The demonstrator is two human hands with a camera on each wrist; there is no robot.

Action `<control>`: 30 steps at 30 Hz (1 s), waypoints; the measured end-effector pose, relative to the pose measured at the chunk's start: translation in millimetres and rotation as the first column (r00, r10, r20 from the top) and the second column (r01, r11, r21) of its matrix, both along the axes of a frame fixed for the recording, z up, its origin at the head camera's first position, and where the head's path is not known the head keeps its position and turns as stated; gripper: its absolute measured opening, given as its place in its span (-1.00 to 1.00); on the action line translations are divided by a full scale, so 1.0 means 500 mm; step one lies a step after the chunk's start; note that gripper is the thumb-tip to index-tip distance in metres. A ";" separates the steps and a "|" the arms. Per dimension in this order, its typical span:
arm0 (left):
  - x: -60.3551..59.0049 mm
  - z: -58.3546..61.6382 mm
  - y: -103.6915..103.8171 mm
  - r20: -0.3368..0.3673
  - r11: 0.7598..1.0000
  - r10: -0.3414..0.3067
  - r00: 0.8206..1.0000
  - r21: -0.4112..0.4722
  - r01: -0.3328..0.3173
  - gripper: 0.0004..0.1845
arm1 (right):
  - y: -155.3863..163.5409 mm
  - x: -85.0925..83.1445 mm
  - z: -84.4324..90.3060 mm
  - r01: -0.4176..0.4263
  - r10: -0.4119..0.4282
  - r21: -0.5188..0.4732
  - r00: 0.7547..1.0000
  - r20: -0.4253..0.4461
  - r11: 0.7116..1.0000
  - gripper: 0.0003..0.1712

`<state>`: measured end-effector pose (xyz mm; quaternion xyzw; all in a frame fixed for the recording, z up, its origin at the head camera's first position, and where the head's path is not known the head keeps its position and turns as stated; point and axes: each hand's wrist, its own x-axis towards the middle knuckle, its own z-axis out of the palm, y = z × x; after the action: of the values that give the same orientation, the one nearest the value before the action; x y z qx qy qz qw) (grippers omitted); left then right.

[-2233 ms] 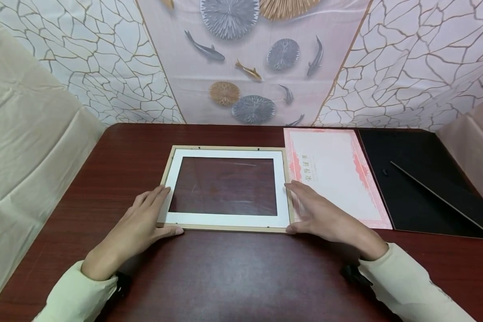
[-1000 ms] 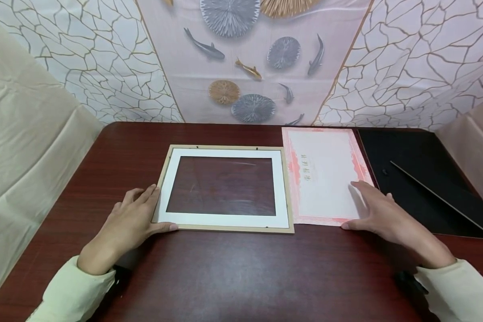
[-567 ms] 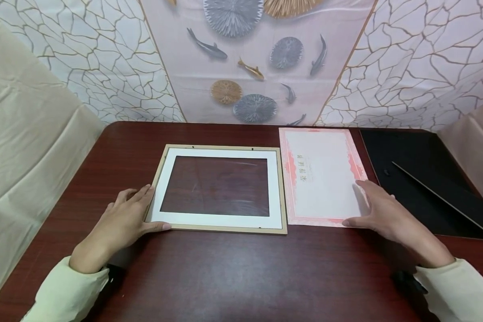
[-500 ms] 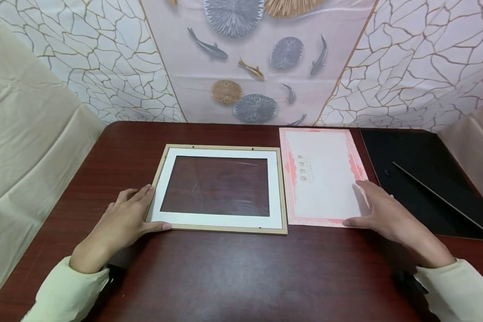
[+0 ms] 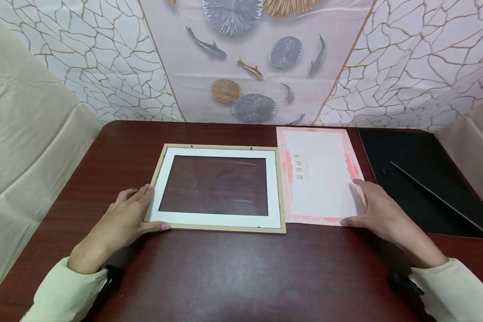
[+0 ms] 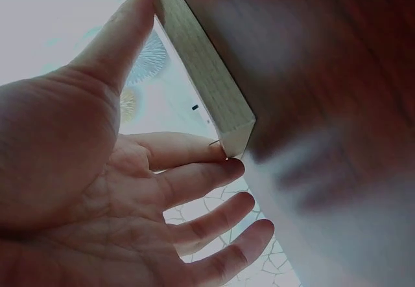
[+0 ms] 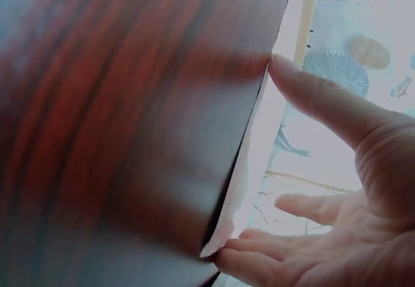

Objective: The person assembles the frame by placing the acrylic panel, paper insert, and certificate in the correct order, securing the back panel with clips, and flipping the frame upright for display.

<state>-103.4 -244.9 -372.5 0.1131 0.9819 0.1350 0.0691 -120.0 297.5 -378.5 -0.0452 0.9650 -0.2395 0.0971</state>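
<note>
In the head view, a picture frame with a pale wooden rim lies flat, with a white mat inside it. My left hand holds its near left corner, thumb along the near edge and fingers at the left side. The left wrist view shows the thumb against the wooden side. Right of the frame lies a pink-bordered certificate, its left edge close against the rim. My right hand rests at its near right corner, thumb at the near edge, fingers extended at the right edge.
Black backing board lies at the far right of the dark red wooden table, with a raised flap on it. Patterned cloth hangs behind the table; plain cream cloth hangs at the left.
My right hand has left the frame's right side and come to the certificate's right corner. The frame has slid left with my left hand, and the certificate has shifted left too.
</note>
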 end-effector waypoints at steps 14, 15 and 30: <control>-0.002 -0.003 0.000 0.014 1.000 0.004 1.000 0.016 -0.004 0.16 | 0.002 0.000 0.011 0.124 -0.124 -0.018 0.992 -0.015 0.992 0.27; -0.001 -0.002 0.000 0.016 1.000 0.005 1.000 0.017 -0.005 0.16 | 0.002 0.001 0.010 0.127 -0.128 -0.017 0.992 -0.022 0.992 0.25; -0.001 -0.003 -0.002 0.017 0.999 0.000 1.000 0.045 -0.001 0.14 | -0.008 0.006 0.007 0.164 -0.167 -0.050 0.984 -0.055 0.985 0.14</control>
<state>-103.9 -246.1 -374.2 0.1132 0.9780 0.1582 0.0747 -117.0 293.6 -374.8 0.0259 0.9621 -0.2672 0.0471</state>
